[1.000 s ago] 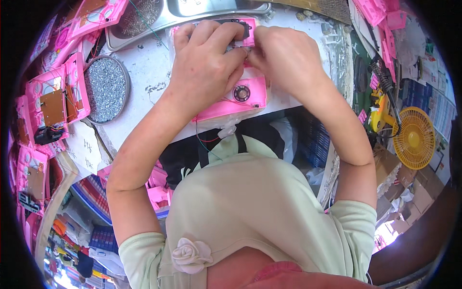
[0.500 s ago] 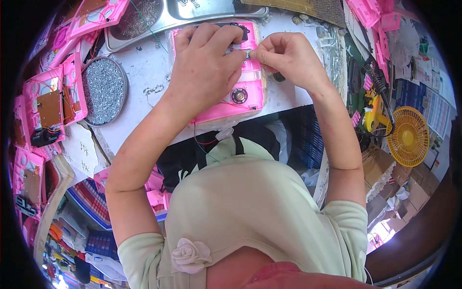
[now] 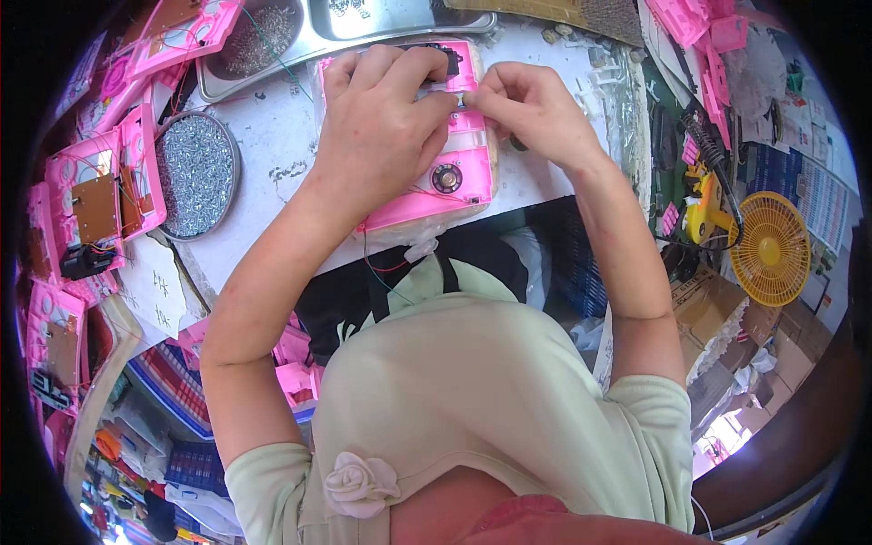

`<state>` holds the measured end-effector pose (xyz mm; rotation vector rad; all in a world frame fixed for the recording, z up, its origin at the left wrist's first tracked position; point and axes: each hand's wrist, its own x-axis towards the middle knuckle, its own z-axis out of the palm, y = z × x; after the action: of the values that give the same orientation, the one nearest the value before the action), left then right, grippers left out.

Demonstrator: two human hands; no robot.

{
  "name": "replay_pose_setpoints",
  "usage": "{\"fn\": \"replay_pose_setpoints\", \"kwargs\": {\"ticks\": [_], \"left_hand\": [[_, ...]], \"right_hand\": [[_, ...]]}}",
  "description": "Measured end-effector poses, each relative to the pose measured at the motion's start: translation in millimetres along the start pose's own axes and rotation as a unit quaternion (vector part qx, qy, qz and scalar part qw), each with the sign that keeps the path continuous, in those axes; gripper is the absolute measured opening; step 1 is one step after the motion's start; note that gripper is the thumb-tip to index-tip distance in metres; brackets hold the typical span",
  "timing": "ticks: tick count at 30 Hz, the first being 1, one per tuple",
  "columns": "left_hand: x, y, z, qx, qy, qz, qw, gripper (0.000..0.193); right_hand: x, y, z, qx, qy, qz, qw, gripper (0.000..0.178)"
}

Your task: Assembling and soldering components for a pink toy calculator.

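A pink plastic casing [image 3: 391, 215] lies on the work table in front of me. It carries a small round speaker [image 3: 446, 178] and a black part [image 3: 451, 61] near its far end. My left hand [image 3: 377, 123] is bent over the casing's left side and grips it, its thumb reaching toward the middle. From the right, my right hand [image 3: 536, 113] pinches at a small pale piece [image 3: 460, 100] between the two thumbs. Fingers cover most of that piece, so its kind is unclear. Red and green wires hang from the casing's near edge.
A round dish of small metal screws [image 3: 195, 173] stands at the left, beside stacked pink casings [image 3: 95, 200] with brown boards. Behind is a metal tray [image 3: 400, 34] with small parts. Plastic bags [image 3: 618, 100] lie at the right, near a yellow fan [image 3: 769, 248].
Both hands and the casing sit slightly farther left in the picture. My right fingertips remain at the small pale piece, and my left hand keeps its hold on the casing.
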<state>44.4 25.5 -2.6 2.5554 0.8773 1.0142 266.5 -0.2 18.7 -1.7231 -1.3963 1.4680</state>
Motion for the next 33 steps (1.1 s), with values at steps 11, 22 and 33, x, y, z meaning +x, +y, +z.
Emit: {"fn": "replay_pose_setpoints", "kwargs": {"ticks": [11,22,33], "left_hand": [[15.1,-14.4,-1.9,-0.045,0.010,-0.005,0.999,0.017],[10.5,-14.9,-8.0,0.031,-0.066,0.036,0.997,0.033],[11.6,-10.8,-4.2,0.070,-0.074,0.049,0.994,0.033]], "right_hand": [[-15.7,1.1,17.5,-0.302,0.146,-0.382,0.861,0.020],[-20.3,0.0,4.6,-0.131,0.091,-0.248,0.956,0.031],[135.2,78.5,-306.2,-0.558,0.452,0.157,0.678,0.033]]}}
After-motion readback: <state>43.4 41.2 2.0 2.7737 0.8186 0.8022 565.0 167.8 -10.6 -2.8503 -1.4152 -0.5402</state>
